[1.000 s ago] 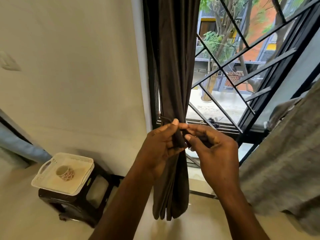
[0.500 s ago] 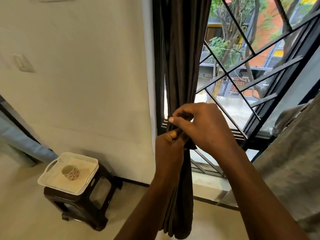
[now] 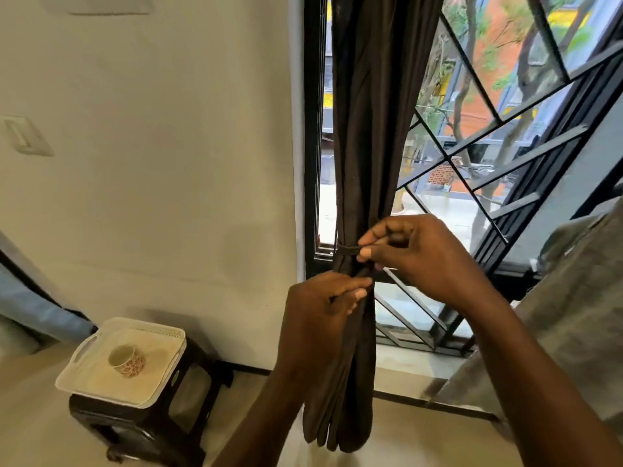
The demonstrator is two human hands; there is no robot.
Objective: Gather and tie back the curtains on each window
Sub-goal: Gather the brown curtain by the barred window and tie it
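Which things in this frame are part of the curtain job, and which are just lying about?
In the job: curtain; tie round it; left hand and right hand, both pinching the tie.

Lying about: stool; tray on it; cup in the tray; wall switch.

The curtain [image 3: 371,129] hangs at my twelve o'clock, in front of the window grille [image 3: 505,129], with the tie [image 3: 347,248] round it. My right hand [image 3: 421,254] pinches the tie. My left hand [image 3: 320,311], at the right hand's seven o'clock, pinches it too. At my eight o'clock a stool [image 3: 141,423] bears a tray [image 3: 101,382], with a cup [image 3: 127,360] in the tray.
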